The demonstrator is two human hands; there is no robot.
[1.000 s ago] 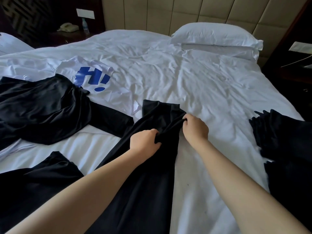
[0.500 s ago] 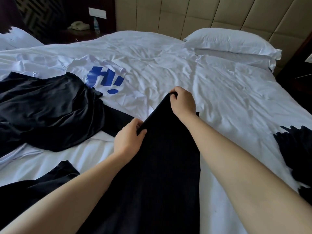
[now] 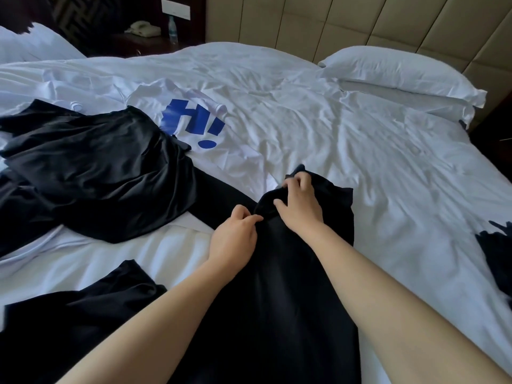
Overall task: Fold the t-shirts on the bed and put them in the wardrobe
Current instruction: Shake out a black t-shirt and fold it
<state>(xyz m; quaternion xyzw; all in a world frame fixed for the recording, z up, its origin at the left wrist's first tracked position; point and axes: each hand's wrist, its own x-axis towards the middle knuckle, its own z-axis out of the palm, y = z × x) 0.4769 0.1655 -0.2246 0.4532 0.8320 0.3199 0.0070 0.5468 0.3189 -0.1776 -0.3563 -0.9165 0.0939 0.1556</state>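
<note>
Both hands, left hand and right hand, pinch the far end of a black t-shirt on the white bed.

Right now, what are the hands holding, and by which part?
Both hold the black t-shirt by its bunched far edge, left hand beside right hand.

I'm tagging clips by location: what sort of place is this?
Probably a hotel room: a white-sheeted bed with a padded headboard, and a bedside table holding a telephone and water bottle.

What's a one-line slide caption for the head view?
Head view: left hand and right hand grip the far end of a black t-shirt on the white bed.
</note>
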